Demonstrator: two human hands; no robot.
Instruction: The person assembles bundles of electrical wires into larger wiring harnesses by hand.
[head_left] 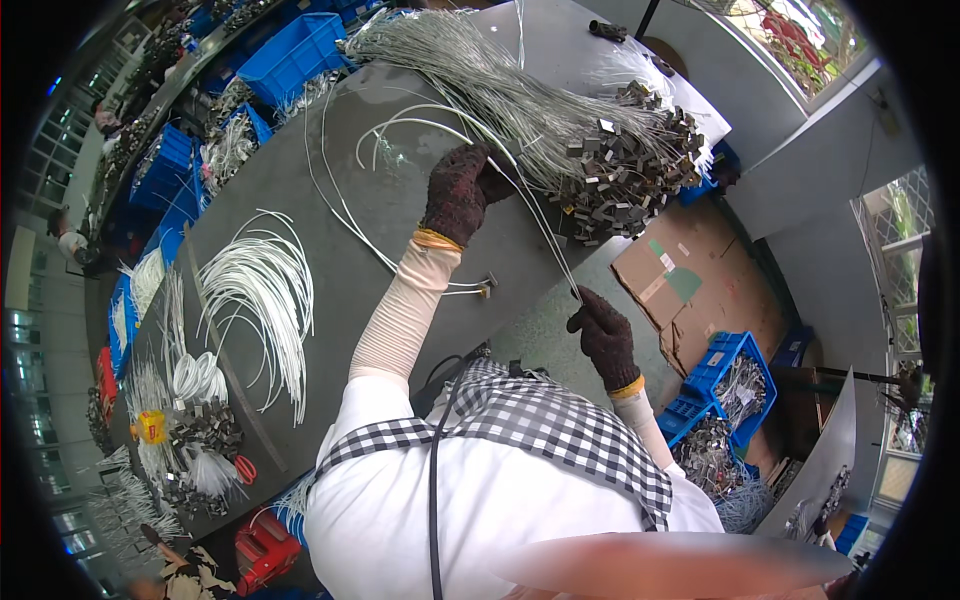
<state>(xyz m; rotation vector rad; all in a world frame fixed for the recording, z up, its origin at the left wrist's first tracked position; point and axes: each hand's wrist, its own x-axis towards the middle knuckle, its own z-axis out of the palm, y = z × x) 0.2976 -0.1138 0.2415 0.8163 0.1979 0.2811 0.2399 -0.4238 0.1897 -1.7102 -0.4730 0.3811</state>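
Note:
Both my hands wear dark knitted gloves. My left hand (460,195) is raised over the grey table and closed on a pair of thin wires with white sleeving (425,108). The sleeved part curves away to the left beyond my fist. My right hand (605,335), lower and past the table edge, pinches the near end of the same wires, which run taut between my hands. What sits at the pinched tip is hidden. Under my left forearm lies another wire pair with small metal-ended connectors (485,288). A thick bundle of silvery wires (500,85) ends in many dark block connectors (625,165).
A fan of white sleeves (265,305) lies on the table's left. Red-handled scissors (246,469) and more connector bundles are near the left edge. Blue bins (295,58) line the far left; others (735,375) stand at right by flattened cardboard (715,260).

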